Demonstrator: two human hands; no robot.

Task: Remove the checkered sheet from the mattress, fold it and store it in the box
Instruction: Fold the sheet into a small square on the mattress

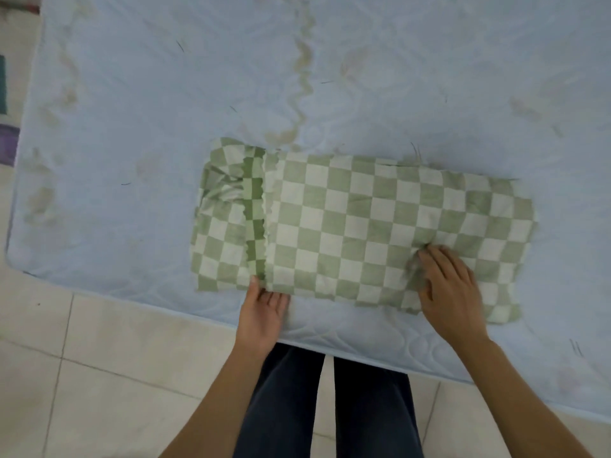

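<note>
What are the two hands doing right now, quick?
Left hand: seems to pinch the checkered sheet at its near edge, thumb on top.
Right hand: open, pressing flat on the sheet.

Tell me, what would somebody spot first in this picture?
The green-and-white checkered sheet jumps out first, folded into a long strip on the pale blue mattress, close to its near edge. Next come the two hands: the right hand rests on top of the sheet, and the left hand touches its near edge. Yellowish stains run down the mattress beyond the sheet.
</note>
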